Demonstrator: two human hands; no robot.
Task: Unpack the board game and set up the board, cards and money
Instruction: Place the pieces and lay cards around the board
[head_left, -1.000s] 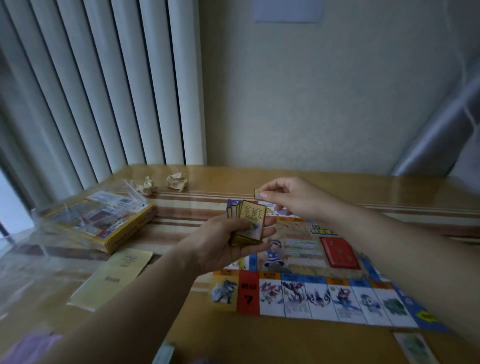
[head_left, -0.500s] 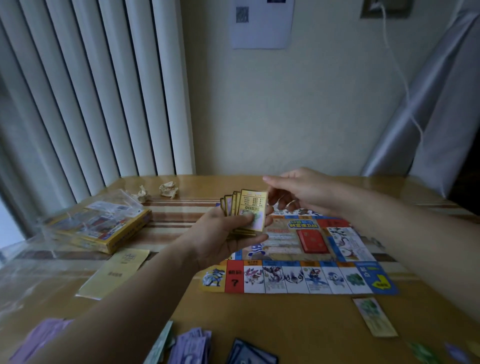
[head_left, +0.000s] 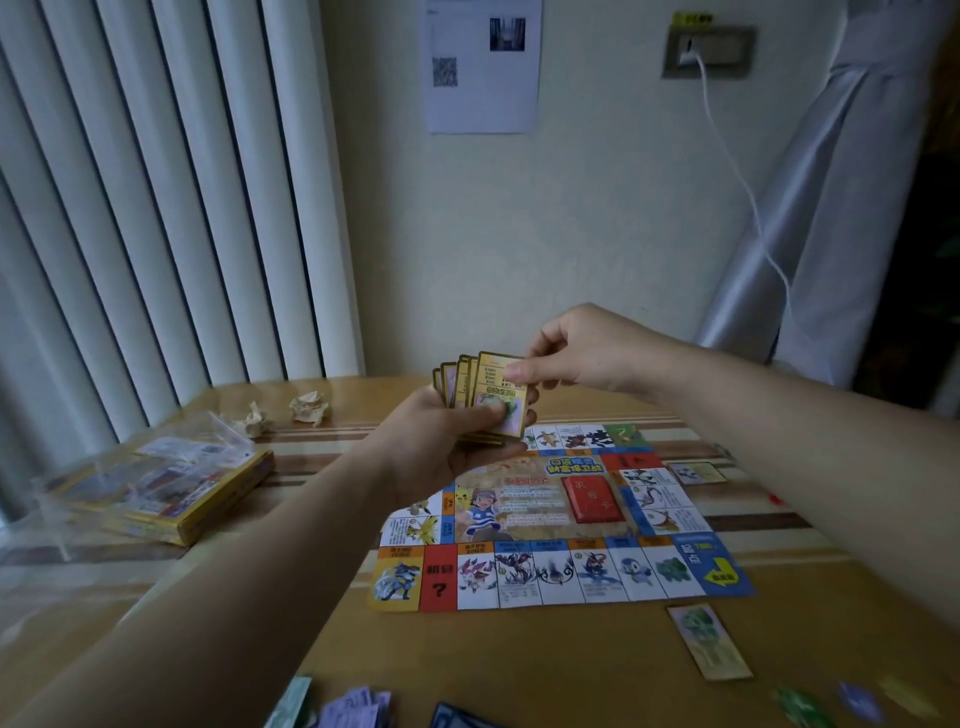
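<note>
Both forearms reach in from the bottom corners of the frame and meet at its centre, raised above the far edge of the game board (head_left: 561, 519). The left hand (head_left: 447, 447) is turned palm-up, fingers curled closed around a fanned stack of yellow-bordered cards (head_left: 483, 400), thumb pressed across the face of the front one. The right hand (head_left: 582, 353) comes in from the right with the wrist bent slightly down; its thumb and forefinger pinch the top right corner of the front card, the other fingers tucked loosely under.

The board lies flat on the wooden table (head_left: 519, 654), right of centre, with a red card deck (head_left: 592, 499) sitting in its middle. A single card (head_left: 709, 642) lies just off the board's lower right corner, another (head_left: 698, 473) by its right edge. Paper money (head_left: 358, 706) sits at the bottom edge of the frame. The yellow game box (head_left: 176, 493) under clear plastic rests at the left, with two crumpled paper scraps (head_left: 309, 408) behind it.
</note>
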